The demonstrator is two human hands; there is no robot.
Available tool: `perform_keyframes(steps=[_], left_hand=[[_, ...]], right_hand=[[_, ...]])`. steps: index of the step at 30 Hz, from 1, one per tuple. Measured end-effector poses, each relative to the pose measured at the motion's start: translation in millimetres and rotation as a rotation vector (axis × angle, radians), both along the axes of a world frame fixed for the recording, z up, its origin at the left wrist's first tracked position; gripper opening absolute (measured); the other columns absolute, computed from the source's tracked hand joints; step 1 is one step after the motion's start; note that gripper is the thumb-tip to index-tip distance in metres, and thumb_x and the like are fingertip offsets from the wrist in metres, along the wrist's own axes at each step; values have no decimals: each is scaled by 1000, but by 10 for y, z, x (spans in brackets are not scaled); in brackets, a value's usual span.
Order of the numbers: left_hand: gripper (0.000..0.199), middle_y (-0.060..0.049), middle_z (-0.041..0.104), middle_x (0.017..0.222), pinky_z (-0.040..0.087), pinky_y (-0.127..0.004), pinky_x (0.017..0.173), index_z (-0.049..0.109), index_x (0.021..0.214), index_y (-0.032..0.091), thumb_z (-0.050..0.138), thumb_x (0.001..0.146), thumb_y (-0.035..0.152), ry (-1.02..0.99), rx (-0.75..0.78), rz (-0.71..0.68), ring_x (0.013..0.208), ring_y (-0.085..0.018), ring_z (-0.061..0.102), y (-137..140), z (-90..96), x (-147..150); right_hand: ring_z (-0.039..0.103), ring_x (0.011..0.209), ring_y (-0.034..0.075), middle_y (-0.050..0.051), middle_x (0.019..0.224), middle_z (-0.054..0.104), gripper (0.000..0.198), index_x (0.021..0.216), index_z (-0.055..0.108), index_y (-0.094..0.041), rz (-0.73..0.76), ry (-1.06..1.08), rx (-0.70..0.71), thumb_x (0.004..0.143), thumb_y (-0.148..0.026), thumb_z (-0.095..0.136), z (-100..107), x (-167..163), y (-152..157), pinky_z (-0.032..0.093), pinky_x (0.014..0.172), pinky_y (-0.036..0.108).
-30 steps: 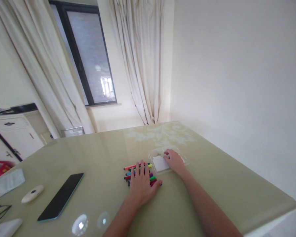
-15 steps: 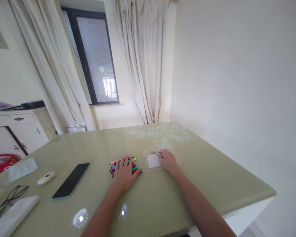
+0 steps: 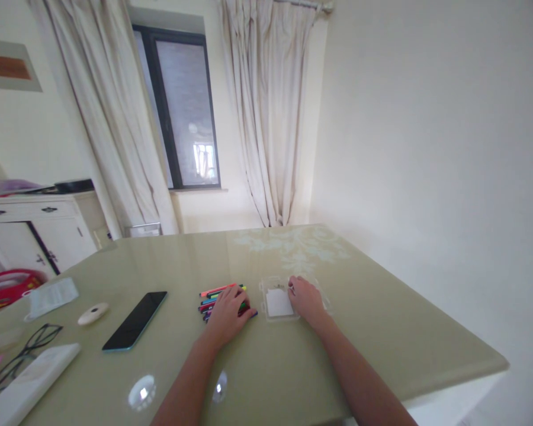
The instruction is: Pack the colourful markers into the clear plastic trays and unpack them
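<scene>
Several coloured marker pens [image 3: 210, 300] lie side by side in a loose row on the table. My left hand [image 3: 226, 309] is over their right part, fingers bent down on them and thumb at their right ends. It covers the middle of the row. To the right, a clear plastic case [image 3: 270, 283] lies flat with a white card or paper [image 3: 279, 303] in it. Over the case's right part is my right hand [image 3: 305, 299], its fingers curled together near the paper's upper right. What those fingertips hold, if anything, is hidden.
On the left lie a phone [image 3: 135, 321], a small white oval object [image 3: 93, 313], a face mask [image 3: 53, 297], glasses [image 3: 24, 355] and a long white object [image 3: 31, 384]. A wall [image 3: 426, 177] runs along the table's [image 3: 404, 331] right side.
My left hand's fingers, spread flat over the marker pens before, are now bent and drawn together on them. My right hand stays at the case, fingers slightly more curled. The view has shifted slightly.
</scene>
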State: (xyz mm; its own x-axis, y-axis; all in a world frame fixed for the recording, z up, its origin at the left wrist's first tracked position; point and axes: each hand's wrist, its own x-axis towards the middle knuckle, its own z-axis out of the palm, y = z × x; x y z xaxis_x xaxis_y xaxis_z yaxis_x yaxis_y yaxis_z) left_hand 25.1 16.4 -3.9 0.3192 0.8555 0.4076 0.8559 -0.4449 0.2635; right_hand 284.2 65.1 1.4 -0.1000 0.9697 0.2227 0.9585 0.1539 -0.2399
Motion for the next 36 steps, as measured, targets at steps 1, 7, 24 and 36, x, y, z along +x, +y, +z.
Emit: perform_keyframes(steps=[1, 7, 24, 36], left_hand=[[19, -7, 65, 112, 43, -45, 105, 68, 89, 23, 69, 90, 42, 3, -6, -23, 115, -28, 58, -9, 4, 10], [12, -5, 66, 112, 43, -42, 103, 71, 96, 24, 71, 89, 34, 62, 6, -91, 110, -25, 58, -57, 49, 67], [24, -9, 68, 101, 41, -46, 97, 70, 92, 19, 48, 100, 23, 131, 19, 4, 105, -29, 59, -61, -2, 195], [13, -5, 70, 91, 46, -45, 94, 71, 79, 22, 70, 85, 34, -500, -46, 0, 94, -26, 63, -48, 39, 153]], right_hand=[[68, 95, 21, 9, 107, 72, 17, 105, 68, -21, 5, 9, 0, 96, -20, 53, 4, 9, -1, 41, 74, 27], [66, 96, 19, 7, 106, 72, 15, 103, 68, -21, 22, 65, 6, 96, -21, 55, 17, 38, -44, 40, 76, 26], [65, 92, 18, 7, 99, 73, 15, 94, 72, -18, 78, 248, 44, 94, -20, 57, -53, 33, -181, 41, 79, 25], [66, 88, 18, 7, 96, 73, 13, 93, 71, -18, 98, 291, 78, 93, -20, 58, -115, 57, -157, 43, 79, 26]])
